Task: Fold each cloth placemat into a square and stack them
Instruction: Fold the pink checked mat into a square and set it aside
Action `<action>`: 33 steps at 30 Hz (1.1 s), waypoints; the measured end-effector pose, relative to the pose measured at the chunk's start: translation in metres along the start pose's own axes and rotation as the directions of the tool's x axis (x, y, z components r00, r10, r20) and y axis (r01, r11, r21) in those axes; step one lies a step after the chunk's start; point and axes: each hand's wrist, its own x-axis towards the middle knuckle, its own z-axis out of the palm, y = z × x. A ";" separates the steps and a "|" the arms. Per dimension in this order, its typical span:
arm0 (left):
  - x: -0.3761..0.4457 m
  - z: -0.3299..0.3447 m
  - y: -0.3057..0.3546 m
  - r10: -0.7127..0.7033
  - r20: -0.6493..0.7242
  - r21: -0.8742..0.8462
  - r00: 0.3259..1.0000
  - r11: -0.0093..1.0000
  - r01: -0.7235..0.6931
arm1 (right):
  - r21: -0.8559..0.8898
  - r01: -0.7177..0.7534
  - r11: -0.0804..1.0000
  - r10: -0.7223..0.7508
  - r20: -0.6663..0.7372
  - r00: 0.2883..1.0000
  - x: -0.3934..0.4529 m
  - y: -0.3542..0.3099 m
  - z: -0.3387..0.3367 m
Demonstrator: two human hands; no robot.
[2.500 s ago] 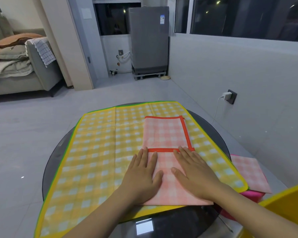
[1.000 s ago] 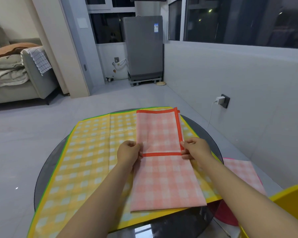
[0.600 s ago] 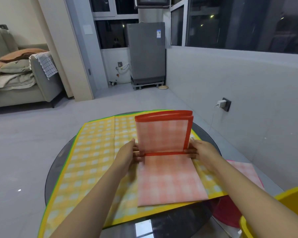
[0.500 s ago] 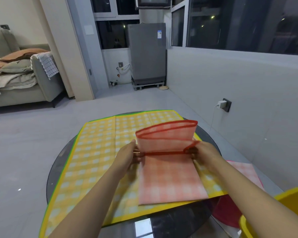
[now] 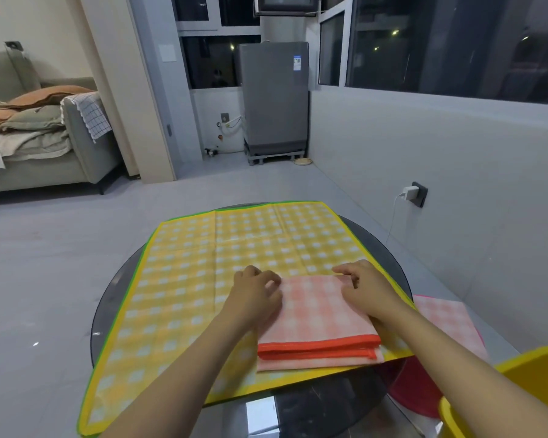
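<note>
Hands — 2 (image 5: 256, 296) (image 5: 368, 289) — on 1 folded pink placemat (image 5: 319, 324)

I have a single view, from the camera worn on the person's head, and no second view overlaps it. It looks forward and down from above the near edge of the round dark table (image 5: 389, 257), close enough that both forearms run in from the bottom of the frame. The wide lens bends straight lines near the borders. The table fills the lower middle; its far edge lies about halfway up. Past that, I see across the grey floor (image 5: 60, 248) to a sofa (image 5: 45, 162) at far left, a grey appliance (image 5: 274, 96) straight ahead, and dark windows (image 5: 456, 42) along the right wall.
</note>
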 end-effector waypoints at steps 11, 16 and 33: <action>-0.017 0.035 0.023 0.106 0.185 0.290 0.977 0.944 -0.157 | -0.498 0.054 0.866 0.051 0.196 0.979 -0.021 -0.013 0.035; -0.018 0.039 0.015 0.080 0.142 0.269 0.987 0.956 -0.116 | -0.542 0.059 0.838 0.041 0.170 0.985 -0.024 -0.006 0.037; 0.007 -0.003 -0.001 -0.107 0.041 -0.156 0.993 0.981 0.112 | -0.097 -0.253 0.963 0.253 -0.005 0.967 -0.005 -0.005 0.005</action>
